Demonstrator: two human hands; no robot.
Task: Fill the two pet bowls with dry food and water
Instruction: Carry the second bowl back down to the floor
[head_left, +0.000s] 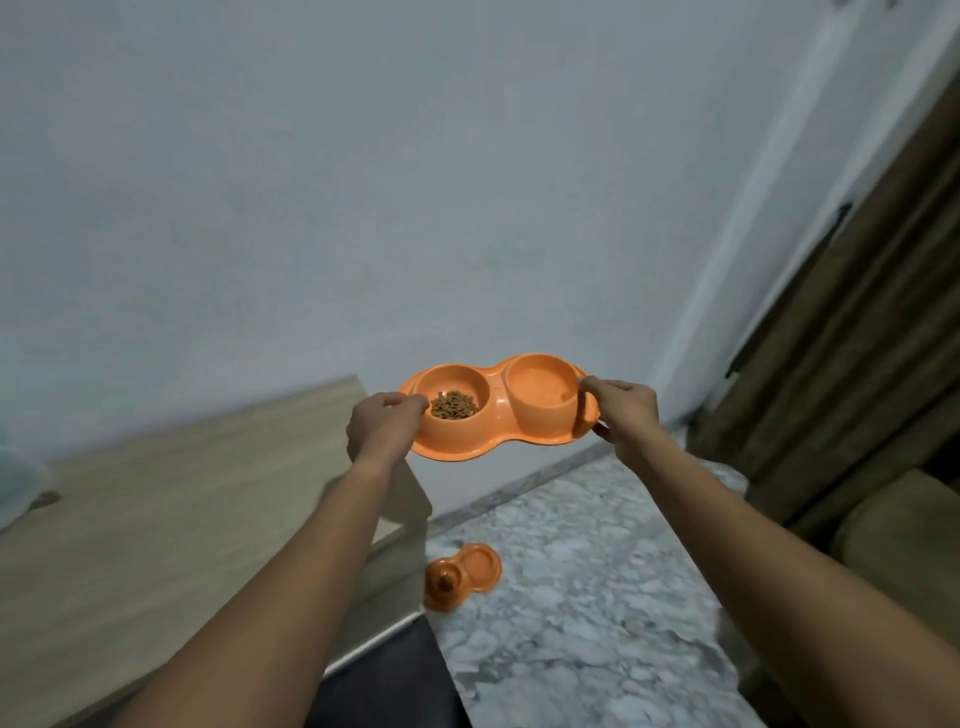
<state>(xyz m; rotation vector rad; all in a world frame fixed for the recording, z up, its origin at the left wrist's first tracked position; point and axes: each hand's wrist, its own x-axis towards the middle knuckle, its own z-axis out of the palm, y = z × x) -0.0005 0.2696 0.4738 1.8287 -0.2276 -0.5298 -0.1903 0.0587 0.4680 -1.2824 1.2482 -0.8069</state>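
Note:
An orange double pet bowl (498, 436) is held up in the air in front of the wall. Its left bowl holds brown dry food (454, 405). Its right bowl (543, 389) looks wet or filled with water, though I cannot tell for sure. My left hand (379, 421) grips the dish's left end, and my right hand (623, 410) pinches its right end, thumb on the rim. A second orange double bowl (462, 574) lies on the floor below, with something brown in its left bowl.
A light wooden table (156, 519) stands at the left, against the pale wall. The floor (597, 597) is grey-white marble. Brown curtains (857, 338) hang at the right, with a beige seat (904, 530) beneath them.

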